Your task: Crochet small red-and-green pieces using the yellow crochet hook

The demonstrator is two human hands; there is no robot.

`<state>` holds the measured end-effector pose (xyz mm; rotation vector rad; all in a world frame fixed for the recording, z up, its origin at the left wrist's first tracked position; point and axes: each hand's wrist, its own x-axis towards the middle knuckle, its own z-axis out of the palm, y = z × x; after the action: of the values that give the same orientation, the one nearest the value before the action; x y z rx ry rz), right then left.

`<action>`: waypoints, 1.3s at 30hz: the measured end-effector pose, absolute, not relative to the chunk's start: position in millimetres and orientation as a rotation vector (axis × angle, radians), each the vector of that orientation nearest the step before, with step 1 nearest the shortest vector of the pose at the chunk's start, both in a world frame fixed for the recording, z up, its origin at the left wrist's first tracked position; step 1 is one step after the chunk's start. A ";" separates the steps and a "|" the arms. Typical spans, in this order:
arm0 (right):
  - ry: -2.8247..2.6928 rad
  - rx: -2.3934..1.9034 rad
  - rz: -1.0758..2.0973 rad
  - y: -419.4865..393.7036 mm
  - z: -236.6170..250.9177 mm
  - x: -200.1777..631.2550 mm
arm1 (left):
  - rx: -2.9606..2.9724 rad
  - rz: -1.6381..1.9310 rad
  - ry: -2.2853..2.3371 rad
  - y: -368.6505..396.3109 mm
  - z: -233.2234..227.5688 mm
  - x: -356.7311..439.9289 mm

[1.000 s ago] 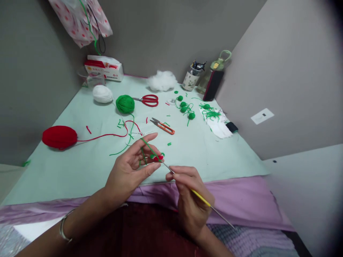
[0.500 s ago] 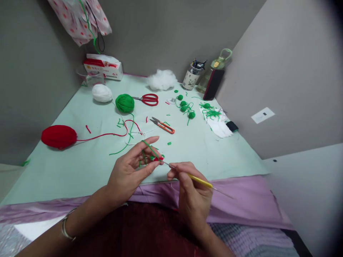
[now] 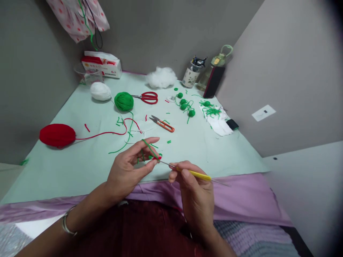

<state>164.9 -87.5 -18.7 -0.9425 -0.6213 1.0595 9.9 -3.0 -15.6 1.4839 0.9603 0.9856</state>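
Red-and-green crochet piece (image 3: 157,157), tiny, pinched at the fingertips of left hand (image 3: 128,169), just above the near edge of pale green table (image 3: 80,167); green yarn strand (image 3: 147,145) looped taut over the raised index finger and trailing back toward green yarn ball (image 3: 123,101)

Metal tip of crochet hook (image 3: 197,175) at the piece, seemingly in the stitches, yellow grip closed in right hand (image 3: 197,200) between thumb and forefinger. Compared with a second ago: shaft lower and flatter, nearly level now instead of slanting down to the lap; right hand rolled over and drawn slightly outward; left fingers closed tighter on the work. By the look of it, mid-stitch, hook turned to catch or pull a loop through, work barely larger than before

Further out: red yarn ball (image 3: 57,135) on the left with its strand curling toward the hands, white yarn ball (image 3: 100,91) behind, orange thread snips (image 3: 163,124) and red scissors (image 3: 147,97) mid-table, small green pompoms (image 3: 184,106) and green clippings beyond, white stuffing (image 3: 161,77) by the back wall
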 end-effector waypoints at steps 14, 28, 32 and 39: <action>-0.517 -0.922 1.179 -81.0 -16.6 163.3 | 1.323 0.877 0.881 -5.3 -13.9 14.4; -0.856 -0.949 0.861 -67.8 -29.4 160.7 | 0.899 0.810 0.720 -1.5 -15.6 18.5; -0.865 -0.989 0.840 -69.7 -32.4 163.1 | 0.870 0.803 0.705 -2.9 -14.7 18.3; -0.862 -1.063 0.736 -70.6 -33.8 167.2 | 0.903 0.809 0.730 -2.7 -13.7 16.3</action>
<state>167.2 -70.6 -33.8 -1.0628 -0.8619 0.7361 16.3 -2.7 -13.7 0.9028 0.7301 0.8095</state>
